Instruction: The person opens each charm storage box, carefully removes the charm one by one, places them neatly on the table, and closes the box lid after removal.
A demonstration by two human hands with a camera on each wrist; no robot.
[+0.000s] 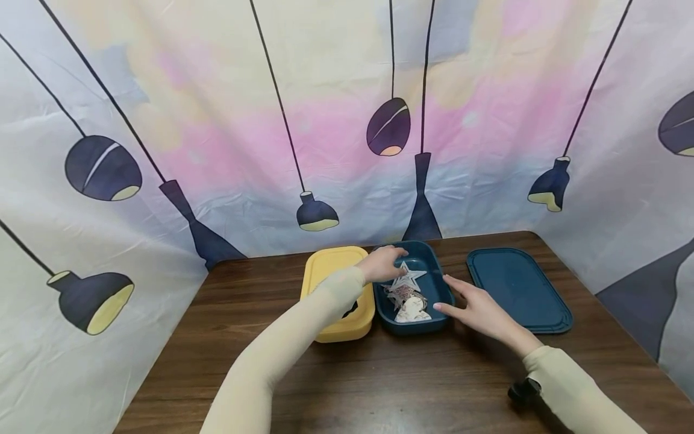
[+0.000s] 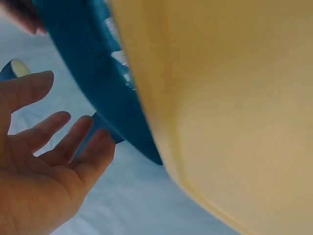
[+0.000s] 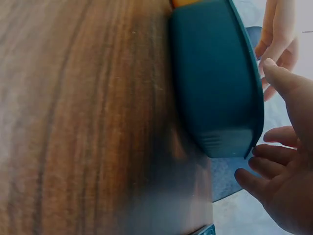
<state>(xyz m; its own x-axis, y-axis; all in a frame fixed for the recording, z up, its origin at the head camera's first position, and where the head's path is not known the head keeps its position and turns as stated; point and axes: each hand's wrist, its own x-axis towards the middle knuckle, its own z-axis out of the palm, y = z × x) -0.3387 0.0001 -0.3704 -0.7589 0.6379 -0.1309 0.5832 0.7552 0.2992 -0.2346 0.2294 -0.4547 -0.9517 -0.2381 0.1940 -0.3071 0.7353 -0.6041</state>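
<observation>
A dark teal plastic box (image 1: 417, 327) stands on the table without a lid. Inside lie a white openwork star (image 1: 405, 278), a brown speckled piece (image 1: 402, 294) and a white glittery ornament (image 1: 413, 308). My left hand (image 1: 382, 263) reaches over the box's left side, close above the star. In the left wrist view its fingers (image 2: 80, 139) are loosely bent, with nothing between them and the thumb. Beside the box's right wall is my right hand (image 1: 477, 307), thumb and fingers spread, fingertips right at the rim. The right wrist view shows that palm holding nothing.
A yellow lidded box (image 1: 336, 265) sits directly left of the teal box, partly under my left forearm. To the right, a teal lid (image 1: 517, 289) lies flat on the wooden table (image 1: 347, 386). A cloth backdrop (image 1: 347, 120) printed with lamps hangs behind.
</observation>
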